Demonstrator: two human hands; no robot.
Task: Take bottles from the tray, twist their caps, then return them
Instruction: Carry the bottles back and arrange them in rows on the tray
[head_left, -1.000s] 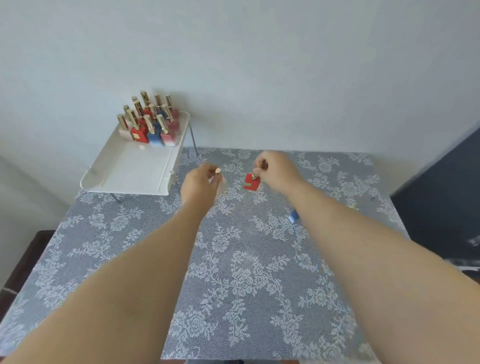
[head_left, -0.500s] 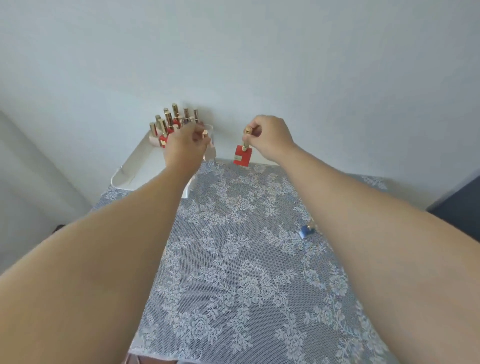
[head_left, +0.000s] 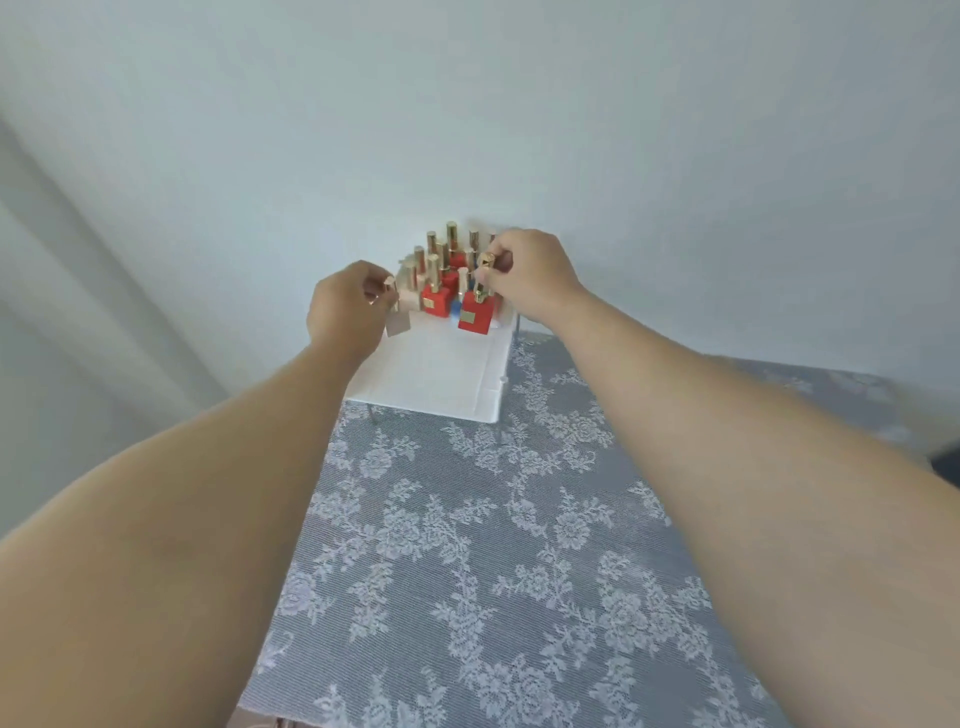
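A white tray on thin legs stands at the table's far end against the wall. Several gold-capped bottles, red, blue and pale pink, crowd its far part. My right hand pinches the gold cap of a red square bottle, which hangs over the tray just in front of the group. My left hand grips a pale pink bottle by its cap at the tray's left side, beside the other bottles.
A grey lace-patterned cloth covers the table in front of the tray. A pale wall rises right behind the tray. The tray's near half is bare white surface.
Both hands have moved forward from over the cloth to above the tray, carrying the red and pale pink bottles with them. The view has swung toward the tray.
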